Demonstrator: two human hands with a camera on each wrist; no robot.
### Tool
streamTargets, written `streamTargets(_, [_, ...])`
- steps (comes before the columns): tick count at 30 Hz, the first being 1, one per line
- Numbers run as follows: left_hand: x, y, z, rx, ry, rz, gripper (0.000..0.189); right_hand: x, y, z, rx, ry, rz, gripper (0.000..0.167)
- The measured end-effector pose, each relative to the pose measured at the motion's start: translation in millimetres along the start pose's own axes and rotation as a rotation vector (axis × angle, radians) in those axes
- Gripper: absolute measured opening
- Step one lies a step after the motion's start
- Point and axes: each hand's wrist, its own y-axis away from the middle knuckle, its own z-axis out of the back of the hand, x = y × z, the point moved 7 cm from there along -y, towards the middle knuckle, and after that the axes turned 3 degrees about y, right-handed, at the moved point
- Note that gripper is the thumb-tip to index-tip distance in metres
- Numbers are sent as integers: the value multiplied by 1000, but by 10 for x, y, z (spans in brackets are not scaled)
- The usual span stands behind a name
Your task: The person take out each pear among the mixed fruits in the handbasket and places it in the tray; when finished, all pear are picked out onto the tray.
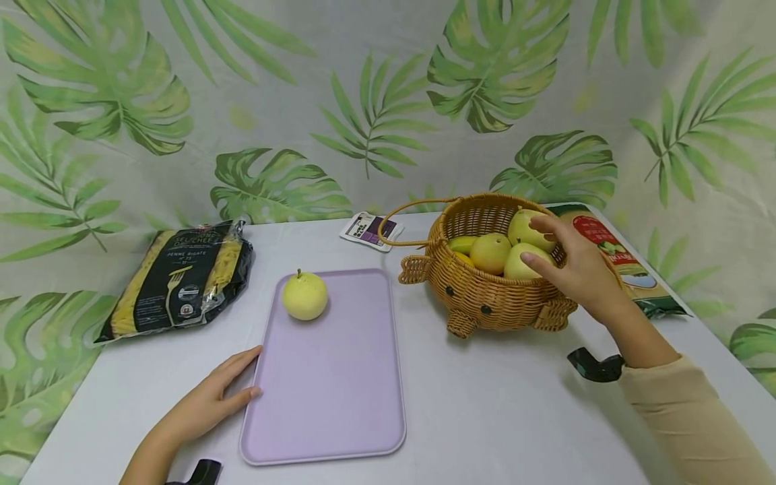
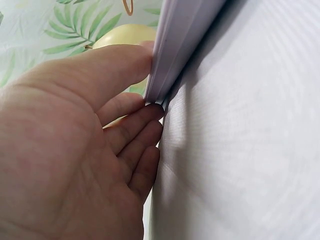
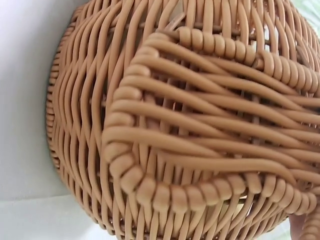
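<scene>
My left hand (image 1: pixel 209 401) rests at the left edge of a lilac tray (image 1: pixel 333 391), thumb and fingertips touching its rim; the left wrist view shows the fingers loosely bent along it. A round yellow-green pear (image 1: pixel 305 296) with a short stem sits near the tray's far left corner. Over the right rim of a wicker animal-shaped basket (image 1: pixel 506 300), my right hand (image 1: pixel 578 269) hangs with thumb and fingers spread apart. Several pears (image 1: pixel 491 254) lie inside, beside a yellow-green curved fruit (image 1: pixel 463 244). In the right wrist view the basket's woven ear (image 3: pixel 200 115) hides most of the hand.
A black-and-yellow bag of penne (image 1: pixel 182 283) lies at the back left. Behind the tray is a small white-and-purple packet (image 1: pixel 371 230). A green-and-red food bag (image 1: pixel 630 269) lies behind the basket at right. The basket's looped handle (image 1: pixel 400 219) sticks out leftward. A leaf-print cloth hangs behind.
</scene>
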Motion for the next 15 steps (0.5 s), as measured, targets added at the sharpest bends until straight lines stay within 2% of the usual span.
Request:
streamTargets(6, [4, -1, 2, -3, -4, 1, 61, -42, -16, -36, 84, 20, -49, 62])
streamTargets(12, [-10, 0, 6, -5, -8, 4, 61, -35, -97, -29, 107, 165, -4, 58])
streamTargets(15, [-19, 0, 7, -5, -12, 2, 61, -30, -127, -28, 124, 181, 3, 58])
